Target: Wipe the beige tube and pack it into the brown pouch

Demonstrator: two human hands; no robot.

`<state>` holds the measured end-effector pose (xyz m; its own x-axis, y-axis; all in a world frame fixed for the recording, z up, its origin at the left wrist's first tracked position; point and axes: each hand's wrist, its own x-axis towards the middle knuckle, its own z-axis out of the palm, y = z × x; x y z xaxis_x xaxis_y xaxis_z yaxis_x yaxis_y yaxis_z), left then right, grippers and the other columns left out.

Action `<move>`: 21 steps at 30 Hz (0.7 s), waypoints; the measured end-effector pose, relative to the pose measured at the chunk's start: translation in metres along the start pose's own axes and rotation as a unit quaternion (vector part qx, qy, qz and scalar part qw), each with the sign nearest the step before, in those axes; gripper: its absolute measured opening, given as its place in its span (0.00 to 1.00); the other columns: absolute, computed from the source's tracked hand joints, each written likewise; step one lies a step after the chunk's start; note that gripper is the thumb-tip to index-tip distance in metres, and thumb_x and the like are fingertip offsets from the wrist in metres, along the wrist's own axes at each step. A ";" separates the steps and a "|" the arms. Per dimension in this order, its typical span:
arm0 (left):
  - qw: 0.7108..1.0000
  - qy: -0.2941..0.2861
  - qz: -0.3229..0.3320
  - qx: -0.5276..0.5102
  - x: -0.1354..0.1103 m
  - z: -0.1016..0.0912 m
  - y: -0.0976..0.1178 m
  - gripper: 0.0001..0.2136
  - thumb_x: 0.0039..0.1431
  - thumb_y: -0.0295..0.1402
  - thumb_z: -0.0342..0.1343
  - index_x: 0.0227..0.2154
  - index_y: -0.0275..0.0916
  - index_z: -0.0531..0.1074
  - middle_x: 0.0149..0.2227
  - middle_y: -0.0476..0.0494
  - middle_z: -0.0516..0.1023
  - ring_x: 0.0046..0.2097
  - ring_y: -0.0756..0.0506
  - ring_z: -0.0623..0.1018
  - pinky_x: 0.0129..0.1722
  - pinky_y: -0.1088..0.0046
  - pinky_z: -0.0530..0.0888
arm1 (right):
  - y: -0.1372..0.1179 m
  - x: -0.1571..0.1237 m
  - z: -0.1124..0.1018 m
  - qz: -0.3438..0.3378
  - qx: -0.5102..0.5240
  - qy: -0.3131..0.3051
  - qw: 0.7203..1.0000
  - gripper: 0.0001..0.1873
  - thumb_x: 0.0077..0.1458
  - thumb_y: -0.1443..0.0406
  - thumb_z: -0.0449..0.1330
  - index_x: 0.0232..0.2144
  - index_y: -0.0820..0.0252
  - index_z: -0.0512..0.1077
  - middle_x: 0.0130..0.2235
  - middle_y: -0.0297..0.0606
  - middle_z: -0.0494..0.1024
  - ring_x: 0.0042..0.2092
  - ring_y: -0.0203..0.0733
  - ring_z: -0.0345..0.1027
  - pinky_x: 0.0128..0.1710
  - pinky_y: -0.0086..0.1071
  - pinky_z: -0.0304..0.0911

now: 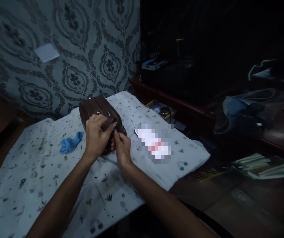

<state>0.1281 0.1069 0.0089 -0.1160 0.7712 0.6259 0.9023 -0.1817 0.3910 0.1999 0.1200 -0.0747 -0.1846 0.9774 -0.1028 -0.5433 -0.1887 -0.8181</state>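
Note:
A dark brown bag (93, 106) with small metal fittings lies on a white printed cloth (65, 185). My left hand (97, 135) is closed on a part of the bag near its front end, thumb pointing right. Close beside it, my right hand (122, 145) pinches at the bag's near right edge; what lies between those fingertips is too small to make out. Left of the hands rests a crumpled blue cloth (71, 142). To their right is a bright, blurred-out phone-like object (154, 142).
Patterned wallpaper (82, 49) with a white paper (47, 53) on it rises behind the cloth. At the right stand a dark red cabinet (194, 122) and an open drawer (168, 115) with small items. A bundle of pale strips (266, 165) lies lower right.

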 end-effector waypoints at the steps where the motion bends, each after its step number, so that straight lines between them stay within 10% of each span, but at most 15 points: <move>1: 1.000 0.004 0.006 0.001 -0.001 0.001 0.000 0.12 0.59 0.33 0.60 0.21 0.41 0.67 0.27 0.49 0.75 0.38 0.43 0.72 0.42 0.64 0.65 | 0.000 0.000 0.000 -0.004 -0.003 0.000 1.000 0.30 0.45 0.39 0.63 0.17 0.57 0.64 0.17 0.25 0.64 0.18 0.28 0.55 0.16 0.24 0.52; 15: 0.993 0.023 0.104 0.043 -0.021 0.010 -0.006 0.08 0.62 0.29 0.57 0.27 0.41 0.75 0.34 0.48 0.80 0.43 0.43 0.77 0.56 0.57 0.65 | 0.006 -0.002 -0.004 -0.068 -0.037 -0.011 0.997 0.25 0.53 0.47 0.60 0.18 0.56 0.59 0.20 0.24 0.59 0.24 0.30 0.51 0.22 0.26 0.50; 21: 0.996 0.011 0.081 0.032 -0.017 -0.022 -0.017 0.06 0.59 0.28 0.58 0.36 0.42 0.78 0.37 0.46 0.82 0.47 0.41 0.75 0.49 0.61 0.71 | 0.004 -0.009 -0.002 -0.039 -0.032 -0.025 0.998 0.24 0.51 0.44 0.61 0.22 0.55 0.62 0.21 0.25 0.64 0.23 0.32 0.58 0.23 0.27 0.57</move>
<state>0.1058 0.0834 0.0068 0.0241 0.7210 0.6926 0.9342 -0.2630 0.2412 0.2012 0.1108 -0.0778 -0.1863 0.9824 -0.0104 -0.5038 -0.1046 -0.8574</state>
